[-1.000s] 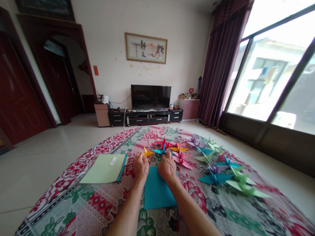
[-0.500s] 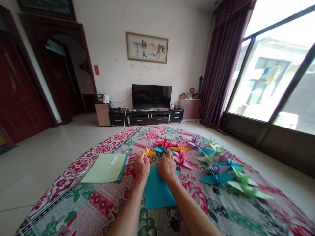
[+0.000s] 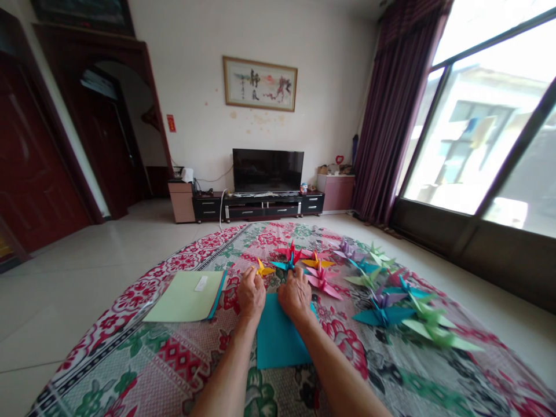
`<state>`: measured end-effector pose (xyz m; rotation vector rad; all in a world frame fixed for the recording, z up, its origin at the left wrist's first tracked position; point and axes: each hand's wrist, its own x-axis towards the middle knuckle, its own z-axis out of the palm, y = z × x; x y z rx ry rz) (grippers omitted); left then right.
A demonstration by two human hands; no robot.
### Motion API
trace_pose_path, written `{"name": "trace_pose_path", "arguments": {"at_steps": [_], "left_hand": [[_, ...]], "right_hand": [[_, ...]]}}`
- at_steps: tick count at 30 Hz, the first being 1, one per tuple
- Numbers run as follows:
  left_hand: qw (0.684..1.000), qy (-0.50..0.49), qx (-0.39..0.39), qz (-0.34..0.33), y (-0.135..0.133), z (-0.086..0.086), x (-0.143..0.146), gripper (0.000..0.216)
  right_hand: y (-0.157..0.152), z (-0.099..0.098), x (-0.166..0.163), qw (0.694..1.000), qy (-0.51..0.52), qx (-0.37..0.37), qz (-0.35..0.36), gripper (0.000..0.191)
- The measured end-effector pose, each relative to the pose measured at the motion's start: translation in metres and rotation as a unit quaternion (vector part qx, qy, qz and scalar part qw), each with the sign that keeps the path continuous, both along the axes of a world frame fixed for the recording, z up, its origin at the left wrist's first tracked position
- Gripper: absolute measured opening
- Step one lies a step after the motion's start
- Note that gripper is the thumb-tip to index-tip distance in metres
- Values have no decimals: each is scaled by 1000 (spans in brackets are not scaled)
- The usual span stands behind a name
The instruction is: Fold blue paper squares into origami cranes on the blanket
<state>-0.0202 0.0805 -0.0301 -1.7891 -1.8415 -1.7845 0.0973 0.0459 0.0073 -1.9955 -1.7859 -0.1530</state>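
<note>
A teal paper sheet lies flat on a flowered blanket in front of me. My left hand and my right hand rest side by side on its far edge, fingers curled down and pressed onto the paper. Just beyond my fingertips stand a small yellow paper crane and a blue paper crane. A pink paper crane sits right of my right hand.
Several more folded cranes in green, purple, teal and red spread to the right. A stack of pale green paper lies left of my hands. Tiled floor surrounds the blanket; a TV stand stands at the far wall and a large window at the right.
The view has shifted very slightly. Both hands stay on the far edge of the teal sheet, with hardly any movement.
</note>
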Motion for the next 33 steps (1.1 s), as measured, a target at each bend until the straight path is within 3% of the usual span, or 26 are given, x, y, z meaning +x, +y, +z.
{"name": "trace_pose_path", "arguments": {"at_steps": [33], "left_hand": [[1000, 3, -1, -5, 1, -2, 0, 30]], "right_hand": [[2, -3, 1, 1000, 4, 3, 10, 28]]}}
